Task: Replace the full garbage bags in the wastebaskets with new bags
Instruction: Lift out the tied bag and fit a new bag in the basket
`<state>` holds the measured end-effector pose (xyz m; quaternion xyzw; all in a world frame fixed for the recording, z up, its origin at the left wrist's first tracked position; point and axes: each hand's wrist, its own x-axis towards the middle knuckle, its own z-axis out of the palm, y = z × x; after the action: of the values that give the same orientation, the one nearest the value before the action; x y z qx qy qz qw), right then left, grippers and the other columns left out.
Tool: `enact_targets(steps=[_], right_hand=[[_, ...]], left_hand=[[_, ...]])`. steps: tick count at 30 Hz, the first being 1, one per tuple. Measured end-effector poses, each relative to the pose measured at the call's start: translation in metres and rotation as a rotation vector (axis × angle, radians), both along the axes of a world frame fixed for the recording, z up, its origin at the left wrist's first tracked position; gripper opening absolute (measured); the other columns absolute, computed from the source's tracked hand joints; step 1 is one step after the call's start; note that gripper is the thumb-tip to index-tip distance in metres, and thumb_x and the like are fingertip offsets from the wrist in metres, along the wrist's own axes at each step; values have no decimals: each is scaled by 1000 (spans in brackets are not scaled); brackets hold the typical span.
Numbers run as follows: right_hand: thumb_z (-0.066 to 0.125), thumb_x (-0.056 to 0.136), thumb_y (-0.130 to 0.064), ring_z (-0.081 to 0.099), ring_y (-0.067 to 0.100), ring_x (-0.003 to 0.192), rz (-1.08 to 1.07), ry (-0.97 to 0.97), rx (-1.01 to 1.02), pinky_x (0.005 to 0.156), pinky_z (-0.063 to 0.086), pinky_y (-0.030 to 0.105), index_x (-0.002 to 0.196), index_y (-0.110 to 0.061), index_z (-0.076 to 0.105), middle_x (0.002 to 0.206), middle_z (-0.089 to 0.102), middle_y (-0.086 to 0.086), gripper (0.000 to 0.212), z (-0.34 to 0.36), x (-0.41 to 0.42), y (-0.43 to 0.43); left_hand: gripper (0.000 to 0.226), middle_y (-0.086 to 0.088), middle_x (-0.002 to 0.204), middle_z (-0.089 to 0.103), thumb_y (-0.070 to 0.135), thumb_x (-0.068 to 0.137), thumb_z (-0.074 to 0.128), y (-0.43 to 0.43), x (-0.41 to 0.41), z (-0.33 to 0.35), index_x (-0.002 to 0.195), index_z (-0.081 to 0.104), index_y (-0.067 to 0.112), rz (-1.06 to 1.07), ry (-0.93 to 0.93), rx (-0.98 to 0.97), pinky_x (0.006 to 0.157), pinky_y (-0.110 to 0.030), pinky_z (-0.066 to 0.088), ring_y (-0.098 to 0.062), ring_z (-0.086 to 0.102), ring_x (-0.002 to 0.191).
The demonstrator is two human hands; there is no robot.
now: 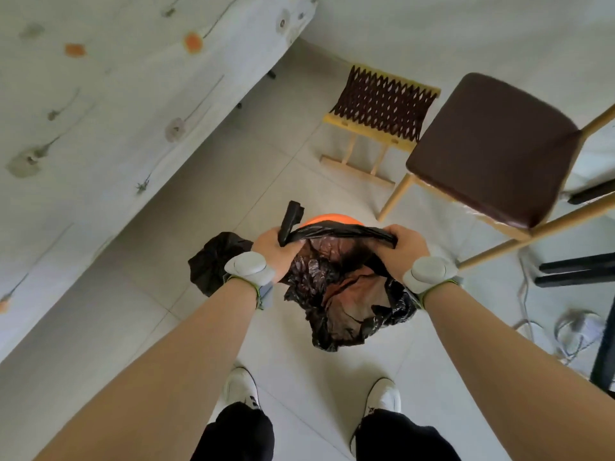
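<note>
A thin black garbage bag (346,294) hangs open between my hands above an orange wastebasket (332,218), whose rim shows just behind the bag's stretched mouth. My left hand (276,251) grips the bag's left edge, with a folded strip of black plastic sticking up from my fist. On the other side, my right hand (401,247) grips the right edge. A second, bunched black bag (213,257) lies on the floor left of my left wrist, partly hidden by it.
A bed with a floral sheet (100,111) fills the left. A brown-seated wooden chair (492,148) stands at right, a small woven stool (379,108) behind it. Cables and a charger (572,331) lie on the tiled floor at right. My white shoes (243,384) stand below.
</note>
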<state>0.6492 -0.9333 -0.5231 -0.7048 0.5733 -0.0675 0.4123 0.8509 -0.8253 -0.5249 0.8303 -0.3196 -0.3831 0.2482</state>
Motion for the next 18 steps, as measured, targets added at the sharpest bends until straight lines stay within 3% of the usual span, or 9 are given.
enact_targets(steps=[6,9,13,15,18], right_hand=[[54,84,-11,58,27,75,-72,-3,-69,63,45,31,88,-17,65,80,63,7,12,-93,11,-10],[54,85,-12,60,27,74,-46,-17,-80,64,50,34,91,-18,64,80,65,8,13,-141,17,-19],[54,87,-12,58,27,72,-33,-26,-151,57,43,28,96,-16,64,80,64,9,14,-206,23,-36],[53,86,-11,59,28,77,-16,-2,-198,63,46,30,97,-17,65,85,63,8,17,-243,23,-44],[53,83,-10,51,33,105,60,171,-282,85,44,35,106,-19,66,113,56,10,28,-281,24,-57]], left_hand=[[23,0,55,39,26,92,55,-17,19,-88,70,49,20,-39,-20,-12,50,-29,25,-18,34,50],[23,0,57,43,27,93,52,-30,24,-134,71,49,21,-53,-69,-32,50,-28,27,-18,39,51],[17,2,59,45,26,93,51,-49,30,-201,78,51,17,-76,-162,-81,48,-27,27,-20,42,56],[18,3,61,45,25,92,51,-57,34,-240,75,51,18,-111,-223,-89,48,-27,27,-20,42,57],[30,0,57,40,18,89,53,-65,43,-278,61,41,20,-161,-318,-103,45,-28,24,-23,39,54]])
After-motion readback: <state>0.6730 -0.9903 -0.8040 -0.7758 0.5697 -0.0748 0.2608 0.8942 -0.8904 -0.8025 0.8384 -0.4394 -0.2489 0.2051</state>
